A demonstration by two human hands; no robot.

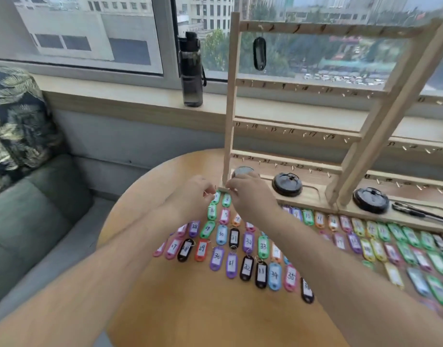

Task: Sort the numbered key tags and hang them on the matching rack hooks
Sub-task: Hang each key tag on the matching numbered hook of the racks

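Several coloured numbered key tags (248, 246) lie in rows on the round wooden table (180, 309). A wooden rack (313, 128) with numbered hook rails stands at the table's far side; one black tag (259, 53) hangs from its top rail. My left hand (194, 196) pinches the thin metal ring of a green tag (216, 197) at the rack's left foot. My right hand (250, 196) hovers beside it with fingers curled, fingertips at the same ring; whether it grips is unclear. More tags continue under my right forearm.
A dark water bottle (191, 71) stands on the windowsill. Round black lids (287, 184) sit on the rack's base with a black tool (420, 214) at the right. A grey sofa with a patterned cushion (18, 116) is at the left.
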